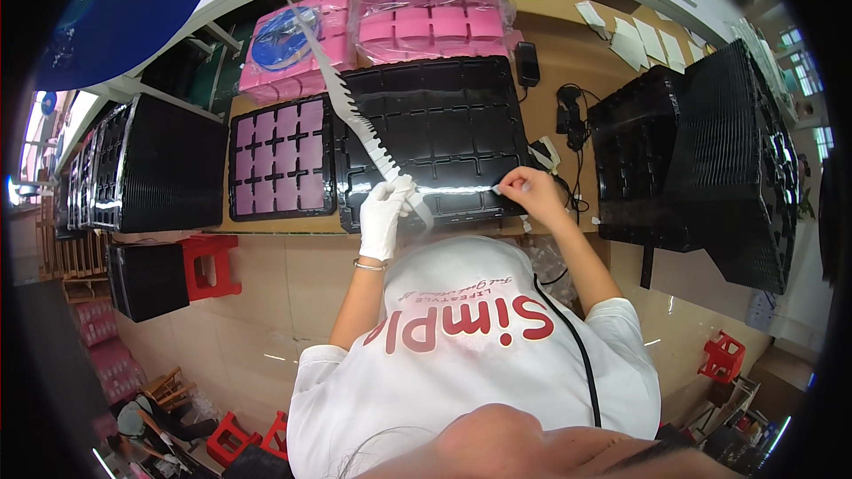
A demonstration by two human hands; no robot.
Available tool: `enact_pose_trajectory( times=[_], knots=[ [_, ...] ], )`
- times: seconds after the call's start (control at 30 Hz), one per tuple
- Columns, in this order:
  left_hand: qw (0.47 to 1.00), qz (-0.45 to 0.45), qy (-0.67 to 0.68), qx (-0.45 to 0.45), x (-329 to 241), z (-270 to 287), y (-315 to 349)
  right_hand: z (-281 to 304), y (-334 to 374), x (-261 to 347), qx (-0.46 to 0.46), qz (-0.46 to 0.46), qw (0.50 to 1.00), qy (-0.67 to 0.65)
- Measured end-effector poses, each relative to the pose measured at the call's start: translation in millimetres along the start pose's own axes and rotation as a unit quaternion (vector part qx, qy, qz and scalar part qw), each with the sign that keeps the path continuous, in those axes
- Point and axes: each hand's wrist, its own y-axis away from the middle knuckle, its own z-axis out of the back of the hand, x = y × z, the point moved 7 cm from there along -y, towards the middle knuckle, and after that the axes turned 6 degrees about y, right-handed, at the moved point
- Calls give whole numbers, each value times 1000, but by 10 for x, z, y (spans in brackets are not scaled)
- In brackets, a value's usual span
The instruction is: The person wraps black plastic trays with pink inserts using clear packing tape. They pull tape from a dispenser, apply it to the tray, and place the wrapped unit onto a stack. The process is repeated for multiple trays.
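Trays (435,137) between tray stacks (173,164) — wrapped packs (430,22) behind.

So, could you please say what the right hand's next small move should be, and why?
Probably press the small pale piece onto the black tray: the right hand seems to pinch it over the tray's right side, while the left hand holds the notched white strip.

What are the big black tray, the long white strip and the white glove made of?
Black tray: probably glossy plastic; light streaks and moulded ridges show. White strip: smooth, maybe paper or plastic; it's thin and curves. White glove: likely dull, soft cloth; it wrinkles.
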Motion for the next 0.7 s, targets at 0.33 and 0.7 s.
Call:
enact_pose_trajectory(
  times=[0.33, 0.7],
  knots=[
    [999, 8, -29, 22, 9, -45, -36, 18, -41, -130, -113, 54, 979, 162],
    [999, 1, -24, 27, 30, -8, -36, 57, 414, -121, 7, 84, 996, -26]
  ],
)
